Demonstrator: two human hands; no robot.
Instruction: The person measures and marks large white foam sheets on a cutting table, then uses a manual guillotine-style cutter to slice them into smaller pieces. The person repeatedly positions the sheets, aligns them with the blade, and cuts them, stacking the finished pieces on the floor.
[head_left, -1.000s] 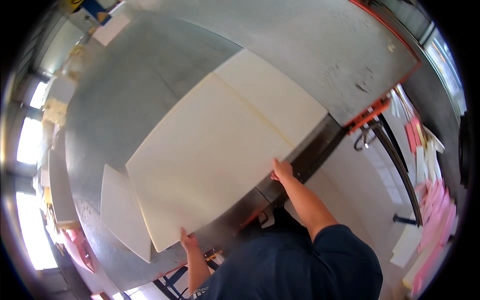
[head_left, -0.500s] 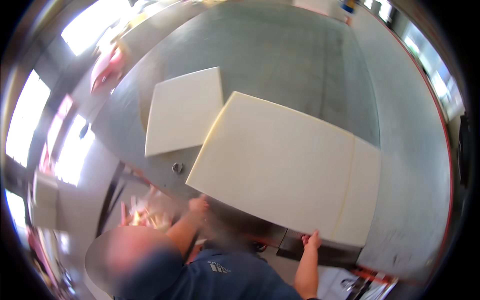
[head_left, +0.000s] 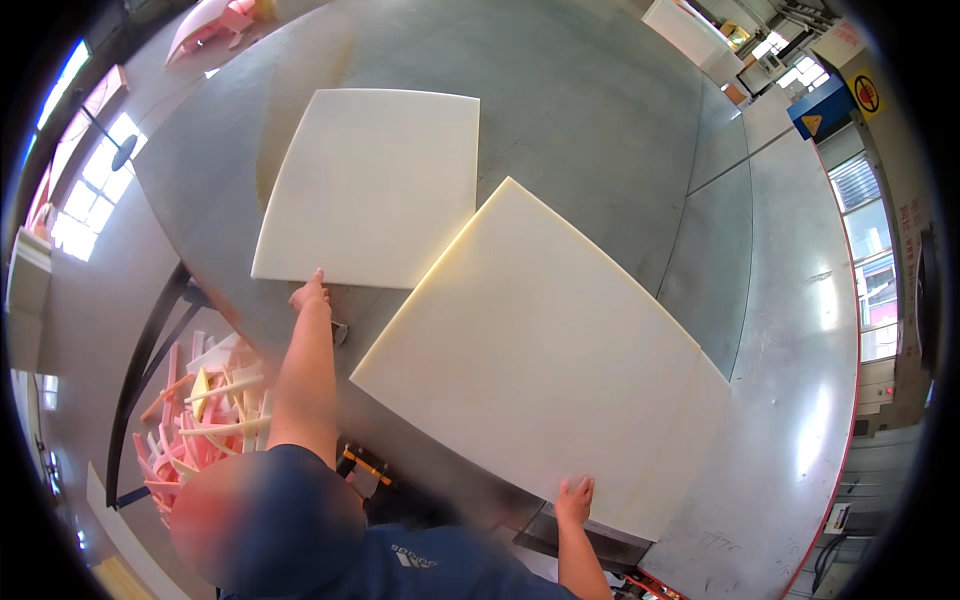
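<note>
A large pale cream foam sheet (head_left: 540, 350) lies at an angle on the grey metal tabletop (head_left: 590, 100), its near edge at the table's front. My right hand (head_left: 574, 502) rests at that near edge with fingers apart on the top face. A smaller white foam sheet (head_left: 370, 185) lies to the left, its lower right part meeting the large sheet's left edge. Reaching forward, my left hand (head_left: 311, 292) closes on the small sheet's near edge, one finger on top. The underside of both hands is hidden.
A small dark object (head_left: 340, 333) sits on the table beside my left forearm. Pink and cream foam offcuts (head_left: 205, 420) are heaped left of me below table level, by a black metal frame (head_left: 150, 350). A blue machine part (head_left: 820, 107) stands at the far right.
My left hand has gone from the large sheet's near left corner to the small sheet's near edge. My right hand stays at the large sheet, fingers now spread on top. The view has turned.
</note>
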